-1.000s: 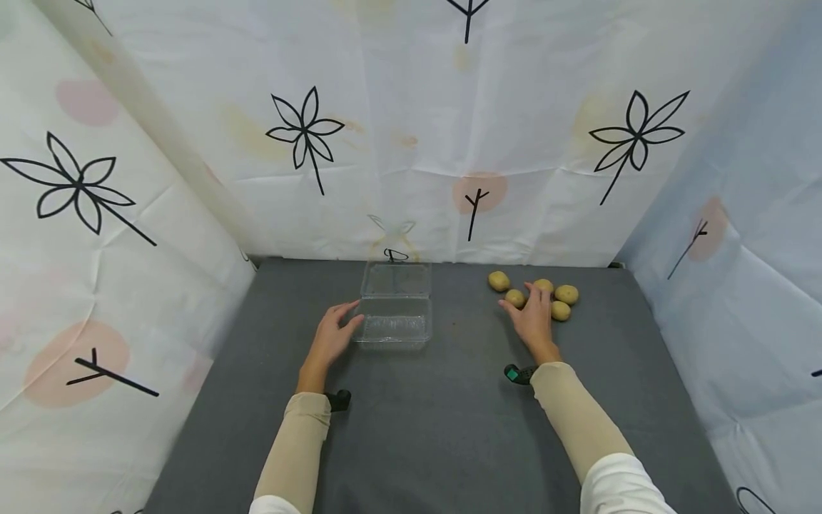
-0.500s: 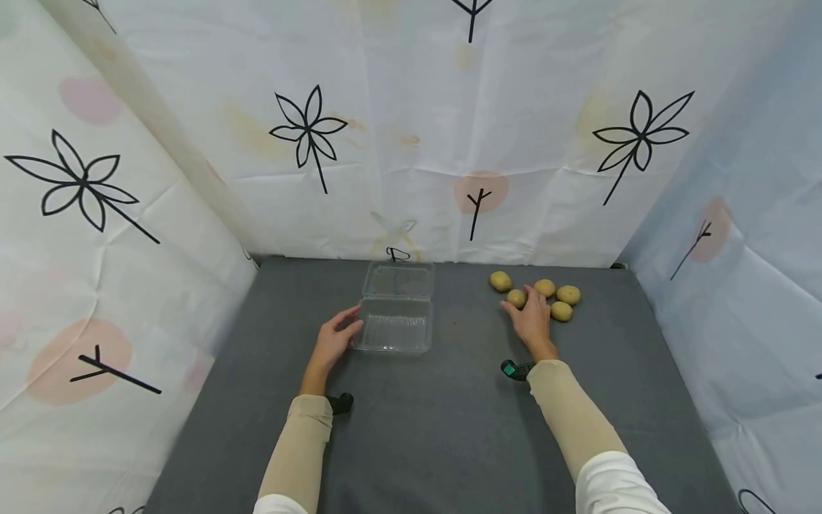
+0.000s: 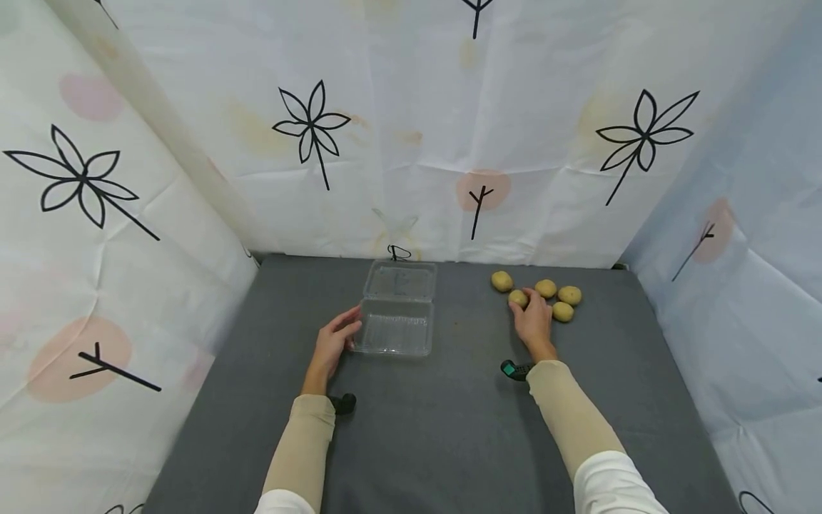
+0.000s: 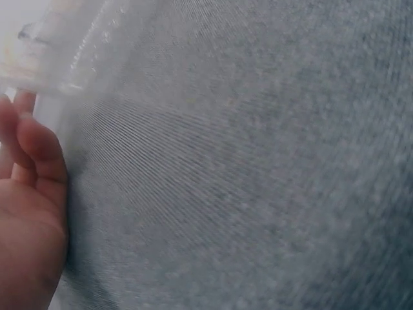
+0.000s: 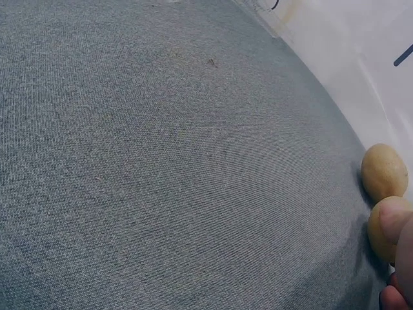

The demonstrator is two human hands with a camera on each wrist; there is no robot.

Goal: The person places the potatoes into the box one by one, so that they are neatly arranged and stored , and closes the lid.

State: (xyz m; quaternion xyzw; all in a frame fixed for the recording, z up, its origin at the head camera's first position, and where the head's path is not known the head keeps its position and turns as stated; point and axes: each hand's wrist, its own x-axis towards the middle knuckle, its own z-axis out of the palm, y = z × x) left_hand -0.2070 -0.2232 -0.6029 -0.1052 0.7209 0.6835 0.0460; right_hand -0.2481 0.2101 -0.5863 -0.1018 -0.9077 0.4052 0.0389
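Note:
A clear plastic clamshell container [image 3: 394, 328] lies with its lid [image 3: 400, 280] folded back toward the rear wall. My left hand [image 3: 335, 339] holds the container's left edge, thumb and fingers at the rim. In the left wrist view, the curled fingers [image 4: 39, 145] meet the clear plastic edge. Over at the right, my right hand [image 3: 534, 321] pinches a small yellow potato [image 3: 517, 298] between thumb and fingers. The right wrist view shows the thumb laid on this potato [image 5: 381, 236], and another potato [image 5: 384, 173] right behind it.
Close around my right hand lie more potatoes: one at the back left [image 3: 501, 281], and others [image 3: 546, 288] to its right. The grey cloth-covered table [image 3: 437, 428] ends at a patterned white curtain [image 3: 411, 143] behind, with curtains at both sides too.
My right thumb and fingers have closed onto the potato. The container's front edge has shifted slightly nearer, with my left hand at its side.

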